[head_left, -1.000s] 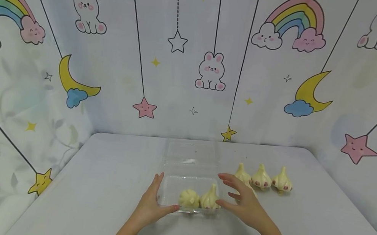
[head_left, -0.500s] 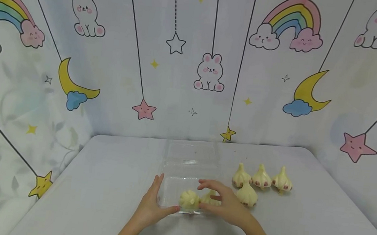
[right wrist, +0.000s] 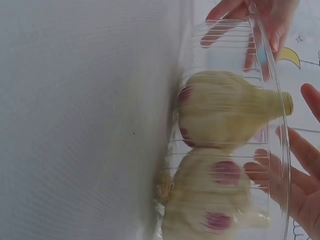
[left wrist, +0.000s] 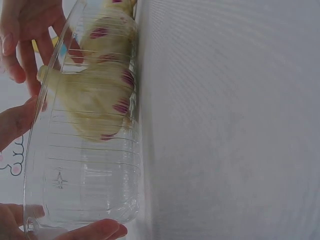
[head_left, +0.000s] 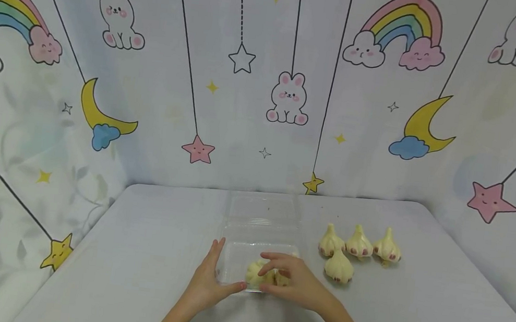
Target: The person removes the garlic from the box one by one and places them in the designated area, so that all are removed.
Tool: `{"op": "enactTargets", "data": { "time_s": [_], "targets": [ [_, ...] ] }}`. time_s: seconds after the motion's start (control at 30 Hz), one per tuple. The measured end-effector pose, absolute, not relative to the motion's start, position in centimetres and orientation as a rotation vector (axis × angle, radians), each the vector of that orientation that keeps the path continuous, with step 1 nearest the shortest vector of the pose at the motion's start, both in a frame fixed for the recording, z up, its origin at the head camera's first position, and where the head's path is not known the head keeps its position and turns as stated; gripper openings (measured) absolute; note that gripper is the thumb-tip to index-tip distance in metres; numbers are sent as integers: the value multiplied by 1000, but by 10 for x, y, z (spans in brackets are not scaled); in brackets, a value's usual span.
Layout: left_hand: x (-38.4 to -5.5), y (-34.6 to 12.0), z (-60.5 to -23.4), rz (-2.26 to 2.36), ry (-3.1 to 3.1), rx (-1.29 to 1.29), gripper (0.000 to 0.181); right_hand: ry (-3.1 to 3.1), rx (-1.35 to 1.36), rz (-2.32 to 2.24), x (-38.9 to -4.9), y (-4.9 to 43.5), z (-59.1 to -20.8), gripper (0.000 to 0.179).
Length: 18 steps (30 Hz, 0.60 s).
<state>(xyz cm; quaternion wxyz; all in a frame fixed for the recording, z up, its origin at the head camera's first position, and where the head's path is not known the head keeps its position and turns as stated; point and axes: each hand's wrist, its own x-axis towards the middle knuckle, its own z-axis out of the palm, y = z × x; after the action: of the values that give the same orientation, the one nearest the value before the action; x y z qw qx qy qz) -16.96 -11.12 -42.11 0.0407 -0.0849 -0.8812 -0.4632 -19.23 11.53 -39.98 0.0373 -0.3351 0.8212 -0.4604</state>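
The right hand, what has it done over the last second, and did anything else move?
The right hand moved leftward from beside the clear plastic container to over it; its fingers now reach down onto the two garlic bulbs inside. Whether they grip one cannot be told. The left hand stayed on the container's left edge. The four garlic bulbs on the table did not move.

I see pale grey table [head_left: 144,254], rounded far corners, smooth matte top. Backdrop cloth [head_left: 253,24] wraps left, far, right sides: pale blue-white, printed rainbows with clouds, bunnies, yellow moons, pink and yellow stars hanging on black lines. Faint leaf pattern on left panel. Light soft, even, weak shadows. No floor or window in my view.
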Motion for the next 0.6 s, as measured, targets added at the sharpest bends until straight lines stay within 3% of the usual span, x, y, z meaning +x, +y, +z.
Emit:
{"op": "enactTargets", "data": {
  "time_s": [0.6],
  "targets": [
    [-170,-112,-424,-1455,-2691,-263,106,2631,-1049,-1152,-201,105,-404,31]
  ]
}}
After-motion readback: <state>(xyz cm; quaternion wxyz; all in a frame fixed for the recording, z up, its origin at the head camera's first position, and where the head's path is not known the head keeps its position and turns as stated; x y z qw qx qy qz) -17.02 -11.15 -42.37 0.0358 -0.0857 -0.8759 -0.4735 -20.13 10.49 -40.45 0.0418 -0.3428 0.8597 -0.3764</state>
